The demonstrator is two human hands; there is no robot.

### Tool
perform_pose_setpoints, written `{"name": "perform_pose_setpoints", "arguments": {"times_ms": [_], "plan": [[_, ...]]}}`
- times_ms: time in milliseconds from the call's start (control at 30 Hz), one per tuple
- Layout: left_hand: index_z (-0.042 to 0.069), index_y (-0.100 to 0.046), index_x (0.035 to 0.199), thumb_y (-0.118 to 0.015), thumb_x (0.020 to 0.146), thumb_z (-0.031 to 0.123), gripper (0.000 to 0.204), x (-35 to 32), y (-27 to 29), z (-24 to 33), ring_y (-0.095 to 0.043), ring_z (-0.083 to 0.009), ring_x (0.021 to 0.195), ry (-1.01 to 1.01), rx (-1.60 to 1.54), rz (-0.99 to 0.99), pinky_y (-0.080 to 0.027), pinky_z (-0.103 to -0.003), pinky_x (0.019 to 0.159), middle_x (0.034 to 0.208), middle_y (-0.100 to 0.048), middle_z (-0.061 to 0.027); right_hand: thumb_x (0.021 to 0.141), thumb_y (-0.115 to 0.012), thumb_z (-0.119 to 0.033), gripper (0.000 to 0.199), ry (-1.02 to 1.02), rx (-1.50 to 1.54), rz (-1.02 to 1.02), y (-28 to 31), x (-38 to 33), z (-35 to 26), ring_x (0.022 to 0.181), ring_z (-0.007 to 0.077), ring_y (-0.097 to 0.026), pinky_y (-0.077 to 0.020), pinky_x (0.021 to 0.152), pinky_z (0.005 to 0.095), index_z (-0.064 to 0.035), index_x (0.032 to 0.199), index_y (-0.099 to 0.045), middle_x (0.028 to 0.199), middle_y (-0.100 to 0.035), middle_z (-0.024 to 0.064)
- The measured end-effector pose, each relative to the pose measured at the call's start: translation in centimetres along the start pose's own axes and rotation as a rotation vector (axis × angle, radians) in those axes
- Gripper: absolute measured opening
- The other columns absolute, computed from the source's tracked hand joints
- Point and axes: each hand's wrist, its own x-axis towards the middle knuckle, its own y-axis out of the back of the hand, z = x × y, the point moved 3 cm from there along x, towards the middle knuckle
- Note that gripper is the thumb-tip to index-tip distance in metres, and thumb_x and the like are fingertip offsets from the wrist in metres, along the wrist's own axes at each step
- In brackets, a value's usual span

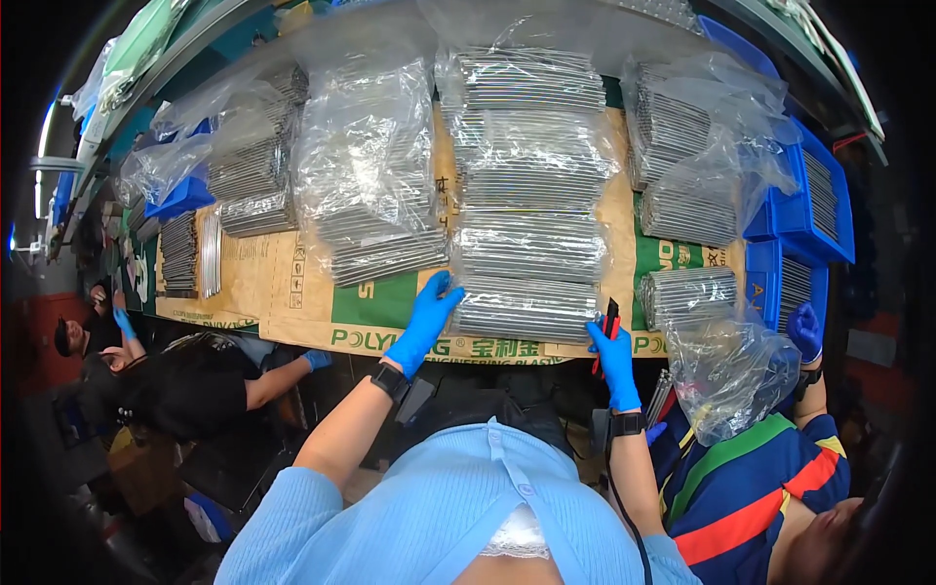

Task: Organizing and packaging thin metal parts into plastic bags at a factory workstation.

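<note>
In front of me lies a bundle of thin silvery metal rods in clear plastic, the nearest of a column of such bundles. My left hand, in a blue glove, is at this bundle's left end, fingers apart; it seems to touch the plastic there. At the right end is my right hand, also gloved in blue. Its fingers are closed round a red and black utility knife that points away from me. Whether the blade is out cannot be made out.
More plastic-wrapped rod bundles lie left and right on printed brown paper. Blue bins with rods stand at the right. Beside me on the right is a co-worker in a striped shirt; other people are at the left.
</note>
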Motion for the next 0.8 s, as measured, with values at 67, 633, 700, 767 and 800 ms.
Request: {"name": "perform_pose_setpoints", "arguments": {"times_ms": [67, 633, 700, 767, 800], "plan": [[-0.004, -0.044, 0.120, -0.060, 0.081, 0.020, 0.048, 1.1, 0.0, 0.5, -0.053, -0.0183, 0.091, -0.019, 0.050, 0.084, -0.044, -0.029, 0.079, 0.104, -0.056, -0.0133, 0.078, -0.066, -0.021, 0.023, 0.037, -0.118, -0.029, 0.0, 1.1, -0.8, 0.050, 0.0083, -0.047, -0.0379, 0.048, 0.0242, 0.0000, 0.082, -0.060, 0.059, -0.051, 0.0004], [0.001, -0.054, 0.073, -0.052, 0.086, 0.031, 0.032, -0.7, 0.4, 3.0, -0.041, -0.0087, 0.062, 0.052, 0.168, -0.111, -0.035, -0.027, 0.055, 0.066, -0.049, -0.0011, 0.076, -0.067, -0.026, 0.027, -0.008, -0.132, -0.177, -0.1, 3.1, -2.1, 0.053, 0.0079, -0.046, -0.0353, 0.047, 0.0242, -0.0019, 0.085, -0.060, 0.063, -0.054, 0.0000], [-0.003, -0.052, 0.074, -0.054, 0.085, 0.028, 0.033, -3.4, 0.9, 2.2, -0.042, -0.0118, 0.060, -0.035, 0.232, -0.079, -0.038, -0.030, 0.057, 0.062, -0.049, -0.0059, 0.076, -0.067, -0.023, 0.025, -0.029, -0.243, -0.172, 0.7, 0.6, -1.2, 0.056, 0.0071, -0.045, -0.0363, 0.049, 0.0234, -0.0015, 0.087, -0.060, 0.065, -0.055, -0.0005], [-0.001, -0.052, 0.073, -0.055, 0.085, 0.029, 0.032, -5.7, 1.5, 0.1, -0.042, -0.0113, 0.061, -0.026, 0.243, -0.077, -0.038, -0.029, 0.057, 0.063, -0.049, -0.0051, 0.076, -0.067, -0.021, 0.024, -0.038, -0.299, -0.177, 0.8, -1.3, 0.0, 0.057, 0.0067, -0.045, -0.0368, 0.050, 0.0230, -0.0012, 0.088, -0.060, 0.066, -0.055, -0.0008], [0.000, -0.052, 0.073, -0.055, 0.084, 0.029, 0.032, -6.8, 1.4, -0.1, -0.043, -0.0108, 0.062, -0.021, 0.251, -0.084, -0.038, -0.028, 0.056, 0.064, -0.050, -0.0043, 0.077, -0.067, -0.021, 0.021, 0.028, -0.213, -0.120, 0.7, -2.4, 0.5, 0.056, 0.0065, -0.044, -0.0359, 0.050, 0.0228, -0.0028, 0.083, -0.059, 0.065, -0.053, -0.0016]]}}
